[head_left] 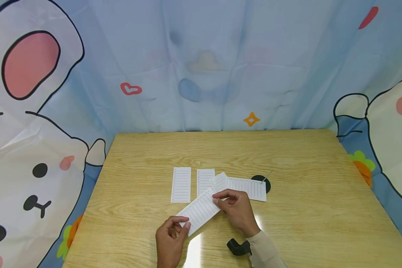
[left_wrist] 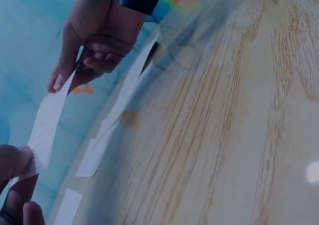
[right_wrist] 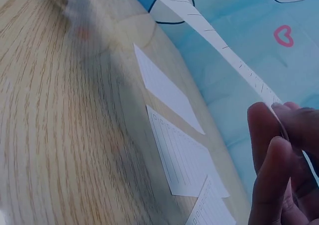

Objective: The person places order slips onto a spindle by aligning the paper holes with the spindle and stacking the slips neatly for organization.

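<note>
A white lined paper slip [head_left: 201,210] with small checkboxes along one edge is held slantwise above the table between both hands. My left hand [head_left: 171,238] pinches its lower left end between thumb and fingers. At the upper right end, my right hand [head_left: 238,210] pinches it the same way. The left wrist view shows the slip [left_wrist: 47,127] raised off the wood. Beyond it, similar slips lie on the table: one upright slip [head_left: 181,185] at the left, a second slip [head_left: 203,178] beside it, a tilted slip [head_left: 219,181] overlapping that, and a sideways slip [head_left: 246,187].
A black disc [head_left: 267,186] with a thin pale stick lies partly under the sideways slip. Below my right hand, a black curved piece [head_left: 238,247] sits by the sleeve. The wooden table [head_left: 308,219] ends at a printed blue curtain [head_left: 274,74].
</note>
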Demonstrator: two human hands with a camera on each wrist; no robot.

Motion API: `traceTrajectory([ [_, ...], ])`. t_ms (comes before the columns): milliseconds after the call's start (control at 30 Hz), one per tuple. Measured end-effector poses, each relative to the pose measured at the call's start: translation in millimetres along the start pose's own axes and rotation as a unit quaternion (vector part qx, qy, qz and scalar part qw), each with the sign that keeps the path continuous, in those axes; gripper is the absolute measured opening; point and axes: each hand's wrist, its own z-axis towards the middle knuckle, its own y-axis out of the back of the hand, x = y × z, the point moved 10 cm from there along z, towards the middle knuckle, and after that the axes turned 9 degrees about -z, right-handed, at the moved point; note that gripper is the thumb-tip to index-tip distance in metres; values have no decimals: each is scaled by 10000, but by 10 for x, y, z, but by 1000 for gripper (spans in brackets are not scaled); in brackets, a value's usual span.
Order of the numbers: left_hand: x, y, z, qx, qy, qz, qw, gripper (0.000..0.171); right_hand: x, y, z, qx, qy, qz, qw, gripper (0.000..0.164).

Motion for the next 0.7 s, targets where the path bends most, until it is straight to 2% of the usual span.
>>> traceTrajectory([
  [433, -3, 2, 18, -50, -15, -4, 10000, 16, 17, -1, -24, 129, 60, 125, 9998, 14],
  [700, 2, 22, 32, -61, 0, -4, 10000, 15, 77, 6, -26, -69, 243, -228, 9994, 14],
])
